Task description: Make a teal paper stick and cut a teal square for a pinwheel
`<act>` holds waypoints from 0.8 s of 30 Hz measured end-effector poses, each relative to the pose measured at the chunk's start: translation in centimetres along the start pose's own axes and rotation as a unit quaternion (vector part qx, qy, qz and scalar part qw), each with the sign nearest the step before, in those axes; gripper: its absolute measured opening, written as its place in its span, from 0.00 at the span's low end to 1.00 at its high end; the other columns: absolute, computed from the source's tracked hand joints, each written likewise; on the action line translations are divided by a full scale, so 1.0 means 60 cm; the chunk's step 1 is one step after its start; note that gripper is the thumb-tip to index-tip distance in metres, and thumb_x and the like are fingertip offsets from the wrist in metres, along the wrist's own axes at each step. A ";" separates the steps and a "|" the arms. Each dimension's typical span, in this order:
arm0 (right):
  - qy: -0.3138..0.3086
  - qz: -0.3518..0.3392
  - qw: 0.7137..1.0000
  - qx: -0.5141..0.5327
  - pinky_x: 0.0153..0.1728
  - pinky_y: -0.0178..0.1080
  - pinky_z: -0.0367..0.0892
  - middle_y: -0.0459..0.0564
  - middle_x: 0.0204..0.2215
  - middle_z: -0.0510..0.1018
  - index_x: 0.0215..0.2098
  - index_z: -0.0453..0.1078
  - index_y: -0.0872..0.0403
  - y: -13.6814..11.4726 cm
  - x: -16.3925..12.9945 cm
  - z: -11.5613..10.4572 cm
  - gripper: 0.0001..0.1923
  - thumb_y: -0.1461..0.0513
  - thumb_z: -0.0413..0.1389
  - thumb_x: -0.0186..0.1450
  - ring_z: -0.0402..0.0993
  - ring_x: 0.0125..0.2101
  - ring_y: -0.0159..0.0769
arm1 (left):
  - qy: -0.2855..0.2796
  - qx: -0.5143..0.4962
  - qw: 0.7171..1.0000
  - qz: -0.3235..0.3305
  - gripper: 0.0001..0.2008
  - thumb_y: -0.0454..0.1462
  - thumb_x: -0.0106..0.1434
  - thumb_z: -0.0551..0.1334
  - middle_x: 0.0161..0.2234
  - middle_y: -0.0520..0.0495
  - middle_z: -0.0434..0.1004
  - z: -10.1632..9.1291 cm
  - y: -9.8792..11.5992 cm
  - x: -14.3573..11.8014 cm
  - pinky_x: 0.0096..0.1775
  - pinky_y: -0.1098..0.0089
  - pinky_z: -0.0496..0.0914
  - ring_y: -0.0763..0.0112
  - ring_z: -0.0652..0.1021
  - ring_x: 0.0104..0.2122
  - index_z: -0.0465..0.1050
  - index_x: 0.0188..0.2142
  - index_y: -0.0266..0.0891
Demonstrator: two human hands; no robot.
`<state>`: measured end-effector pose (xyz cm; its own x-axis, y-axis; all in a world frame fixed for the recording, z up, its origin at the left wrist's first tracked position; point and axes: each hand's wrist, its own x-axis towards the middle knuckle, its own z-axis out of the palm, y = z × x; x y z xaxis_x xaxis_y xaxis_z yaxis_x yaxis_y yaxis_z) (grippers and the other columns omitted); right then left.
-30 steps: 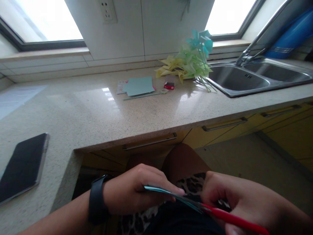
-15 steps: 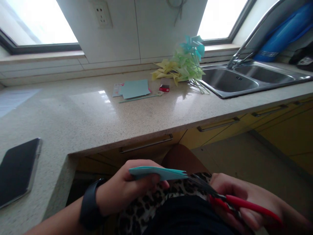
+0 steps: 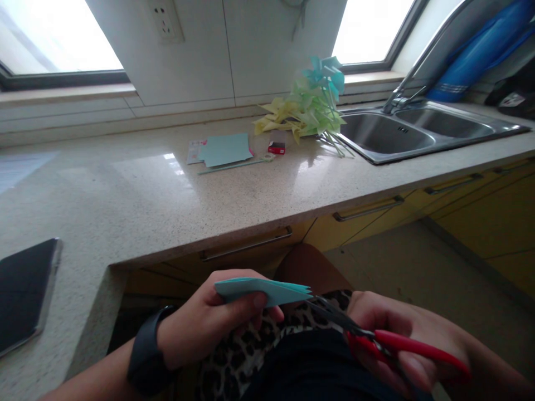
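— What is the left hand (image 3: 200, 328) doing?
— It pinches a folded blue paper (image 3: 261, 291) low down, in front of the worktop (image 3: 167, 195).
— And the right hand (image 3: 401, 340)?
— It grips red scissors (image 3: 376, 342). The blades touch the paper's edge.
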<state>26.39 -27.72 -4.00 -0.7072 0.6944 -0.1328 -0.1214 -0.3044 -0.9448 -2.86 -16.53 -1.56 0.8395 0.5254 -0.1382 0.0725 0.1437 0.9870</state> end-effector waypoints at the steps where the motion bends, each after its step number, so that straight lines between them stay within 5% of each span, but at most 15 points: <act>1: 0.002 0.001 1.000 -0.001 0.19 0.30 0.48 0.40 0.15 0.62 0.22 0.65 0.57 0.001 -0.001 0.000 0.32 0.37 0.60 0.57 0.54 0.17 0.23 | 0.000 -0.002 1.000 0.002 0.14 0.44 0.71 0.60 0.33 0.45 0.80 0.000 0.000 0.000 0.25 0.77 0.62 0.76 0.70 0.25 0.81 0.40 0.37; 19: 0.015 0.027 0.999 -0.037 0.18 0.28 0.54 0.42 0.16 0.65 0.24 0.65 0.57 0.007 -0.008 -0.003 0.34 0.34 0.56 0.59 0.58 0.17 0.24 | -0.001 -0.013 1.000 0.016 0.11 0.41 0.72 0.60 0.35 0.47 0.83 0.004 -0.002 0.004 0.27 0.77 0.66 0.77 0.72 0.26 0.80 0.40 0.38; 24: 0.025 0.043 0.998 -0.034 0.15 0.28 0.52 0.41 0.14 0.65 0.22 0.65 0.56 0.003 -0.008 -0.002 0.34 0.34 0.56 0.58 0.57 0.15 0.24 | -0.004 0.053 0.998 0.036 0.12 0.39 0.73 0.58 0.36 0.45 0.83 -0.003 0.002 0.005 0.33 0.75 0.70 0.72 0.77 0.32 0.80 0.41 0.38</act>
<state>26.76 -28.05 -4.14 -0.6768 0.7000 -0.2279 -0.0135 -0.3213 -0.9469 -2.70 -16.23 -1.51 0.8487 0.5245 -0.0673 0.0691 0.0161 0.9975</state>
